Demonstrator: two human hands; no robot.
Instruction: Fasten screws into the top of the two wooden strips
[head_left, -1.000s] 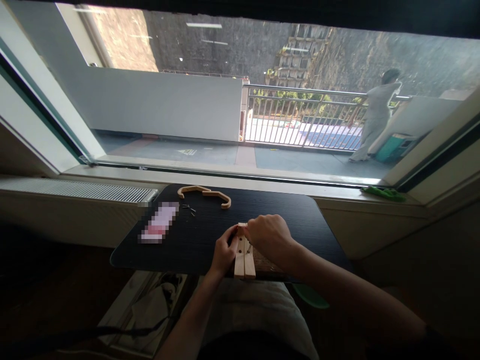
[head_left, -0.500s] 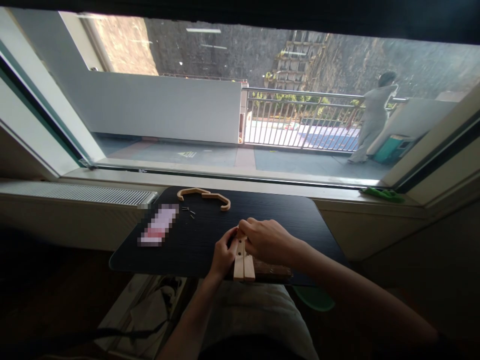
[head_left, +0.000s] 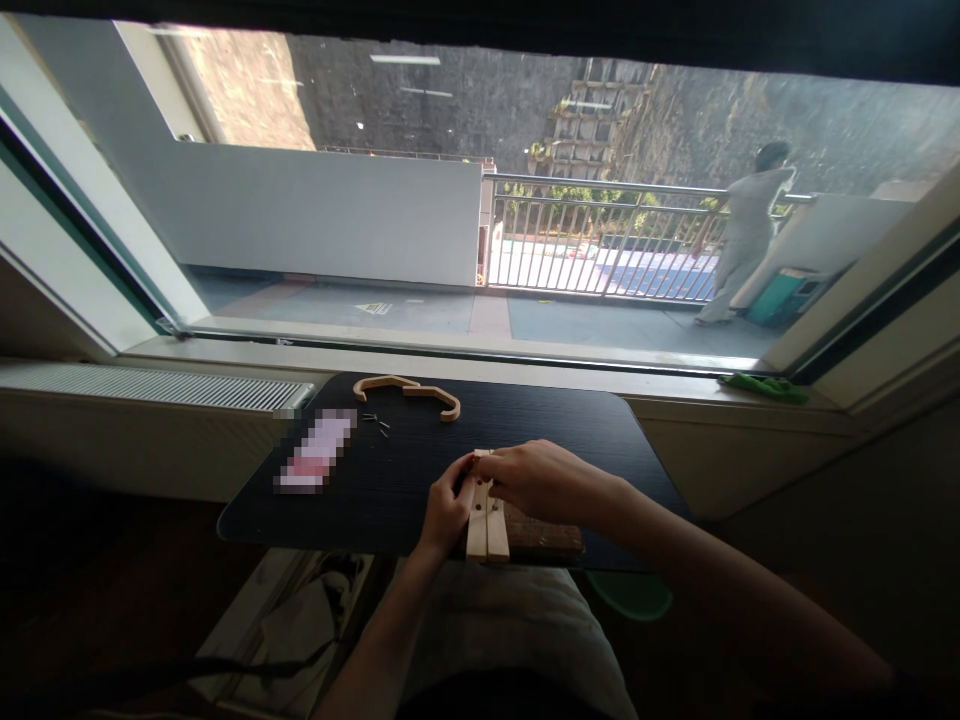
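Two pale wooden strips (head_left: 477,540) with dark round holes lie side by side at the table's near edge. My left hand (head_left: 448,505) is closed on the strips' left side, thumb and fingers near their far end. Over the far half of the strips, my right hand (head_left: 536,478) has its fingers pinched together; whatever they hold is hidden. A brown block (head_left: 546,533), apparently wood, lies beside the strips on the right, partly under my right hand. Farther back are two curved wooden pieces (head_left: 386,382) set end to end, and several small metal screws or pins (head_left: 376,421).
The black table (head_left: 570,410) stands against a window sill. A blurred pinkish sheet (head_left: 316,450) lies on its left. There is a radiator (head_left: 165,385) at left and a green cloth (head_left: 765,388) on the sill. Outside the glass, a person (head_left: 746,230) stands by a railing.
My right hand has turned and drawn slightly back, uncovering the far end of the strips and a hole in the right strip. My left hand has stayed in place.
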